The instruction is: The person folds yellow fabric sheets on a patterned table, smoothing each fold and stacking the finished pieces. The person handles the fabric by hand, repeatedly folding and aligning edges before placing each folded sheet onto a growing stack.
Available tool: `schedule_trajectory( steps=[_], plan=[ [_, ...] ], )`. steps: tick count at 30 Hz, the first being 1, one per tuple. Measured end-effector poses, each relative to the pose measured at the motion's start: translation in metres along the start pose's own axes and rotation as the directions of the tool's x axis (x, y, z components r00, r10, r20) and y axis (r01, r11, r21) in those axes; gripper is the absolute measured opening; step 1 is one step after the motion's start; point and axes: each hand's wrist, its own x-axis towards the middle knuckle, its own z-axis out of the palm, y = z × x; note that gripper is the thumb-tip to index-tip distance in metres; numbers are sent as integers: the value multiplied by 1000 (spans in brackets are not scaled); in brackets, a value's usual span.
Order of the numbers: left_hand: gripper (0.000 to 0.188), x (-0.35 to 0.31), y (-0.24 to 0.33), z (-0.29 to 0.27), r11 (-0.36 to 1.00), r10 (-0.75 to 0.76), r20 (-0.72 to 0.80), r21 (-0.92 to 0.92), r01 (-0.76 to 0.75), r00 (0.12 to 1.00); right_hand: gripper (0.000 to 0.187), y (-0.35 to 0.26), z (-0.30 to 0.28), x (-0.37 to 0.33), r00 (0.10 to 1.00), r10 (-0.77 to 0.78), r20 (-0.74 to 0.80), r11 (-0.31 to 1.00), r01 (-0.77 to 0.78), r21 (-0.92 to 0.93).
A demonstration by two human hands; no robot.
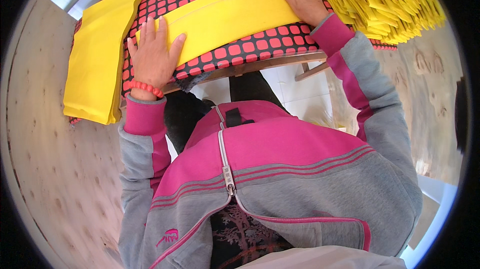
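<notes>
A long yellow fabric strip (225, 16), with a seam line along its far side, lies flat across the table in front of me. My left hand (154, 54) rests on its left end, palm down, fingers spread, a red bead bracelet at the wrist. At the strip's right end my right hand (303, 0) lies flat with its fingers stretched out. Neither hand grips anything. Left of my left hand is a neat stack of folded yellow fabric (97, 59), apart from the strip.
A red and black checked cloth (240, 51) covers the table. Beyond my right hand, a big loose pile of yellow fabric pieces (390, 4) fills the far right corner. Wooden board surfaces (50, 144) stand to the left and right. Under the table's near edge a wooden leg (307, 71) shows.
</notes>
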Motion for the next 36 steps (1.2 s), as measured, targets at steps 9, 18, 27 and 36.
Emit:
schedule_trajectory(
  steps=[9,18,27,36],
  plan=[
    [61,57,97,14,975,198,-89,-81,-206,976,31,-116,7,41,955,-256,-150,926,287,246],
    [71,3,-12,21,994,38,-42,-100,-42,998,48,-5,4,4,989,-33,143,995,20,97],
    [58,8,-6,7,997,70,-266,-1,-73,961,46,-37,-19,20,985,-167,39,986,167,-17],
    [65,-3,20,11,982,106,-72,-147,-115,992,43,-73,7,23,939,-342,-46,898,341,278]
  ],
)
